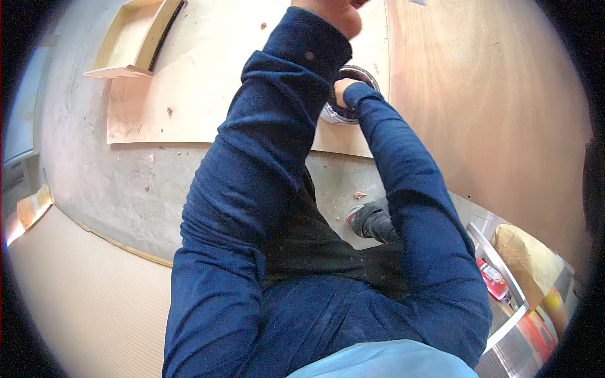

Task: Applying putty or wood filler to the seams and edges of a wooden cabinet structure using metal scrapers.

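My left hand [331, 14] is raised at the top edge of the head view, where the frame cuts off its fingers. A sliver of something grey [413, 2] shows at the same edge, to the right of this hand; whether the two are joined I cannot tell. Farther down, my right hand [343, 92] reaches into the mouth of a round bucket [340, 118] with a pale outside and a dark inside. Its fingers are hidden within, so I cannot see what they touch. The bucket stands on a light plywood sheet [183, 120], partly behind my left sleeve.
A shallow wooden box frame [123, 38] sits at the far left. A large brown wood panel [479, 94] takes up the right side. Ribbed cardboard [94, 296] covers the near left. Low on the right are a metal frame [504, 271], a red packet [493, 279] and a paper bag [526, 255].
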`<state>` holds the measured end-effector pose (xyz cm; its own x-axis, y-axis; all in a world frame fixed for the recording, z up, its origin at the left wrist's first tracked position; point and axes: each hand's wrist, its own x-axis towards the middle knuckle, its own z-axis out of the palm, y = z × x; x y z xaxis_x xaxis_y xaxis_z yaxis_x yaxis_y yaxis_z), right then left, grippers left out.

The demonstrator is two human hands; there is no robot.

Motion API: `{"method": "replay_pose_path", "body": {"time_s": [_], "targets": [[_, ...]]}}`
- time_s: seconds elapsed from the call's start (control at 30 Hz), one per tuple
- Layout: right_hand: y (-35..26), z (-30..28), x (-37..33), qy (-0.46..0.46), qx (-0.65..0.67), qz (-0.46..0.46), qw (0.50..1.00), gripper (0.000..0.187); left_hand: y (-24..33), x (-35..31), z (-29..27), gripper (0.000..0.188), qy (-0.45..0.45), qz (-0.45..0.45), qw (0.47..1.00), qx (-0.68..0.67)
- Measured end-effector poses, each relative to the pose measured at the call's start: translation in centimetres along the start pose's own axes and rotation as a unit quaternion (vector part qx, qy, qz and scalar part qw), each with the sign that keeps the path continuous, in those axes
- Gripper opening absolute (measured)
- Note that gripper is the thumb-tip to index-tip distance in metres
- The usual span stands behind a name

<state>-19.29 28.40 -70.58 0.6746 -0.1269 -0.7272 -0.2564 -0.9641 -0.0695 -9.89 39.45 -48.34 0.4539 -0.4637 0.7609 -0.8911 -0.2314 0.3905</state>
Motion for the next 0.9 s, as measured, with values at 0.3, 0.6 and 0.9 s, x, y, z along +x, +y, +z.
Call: {"method": "replay_pose_path", "body": {"time_s": [0.3, 0.6, 0.9], "targets": [[2.7, -1.4, -10.8, 0.233, 0.252, -0.053, 0.938, 0.028, -4.6, 1.7, -0.3, 0.031, 0.066, -0.383, 0.921, -0.002], [2.5, 3.0, -13.1, 0.377, 0.435, 0.002, 0.817, 0.03, -7.8, -1.0, -1.0, 0.041, -0.053, -0.401, 0.906, -0.128], [-0.1, 6.2, -13.2, 0.507, 0.434, -0.052, 0.743, 0.028, -5.7, -1.5, -3.4, 0.026, -0.08, -0.441, 0.851, -0.274]]}}
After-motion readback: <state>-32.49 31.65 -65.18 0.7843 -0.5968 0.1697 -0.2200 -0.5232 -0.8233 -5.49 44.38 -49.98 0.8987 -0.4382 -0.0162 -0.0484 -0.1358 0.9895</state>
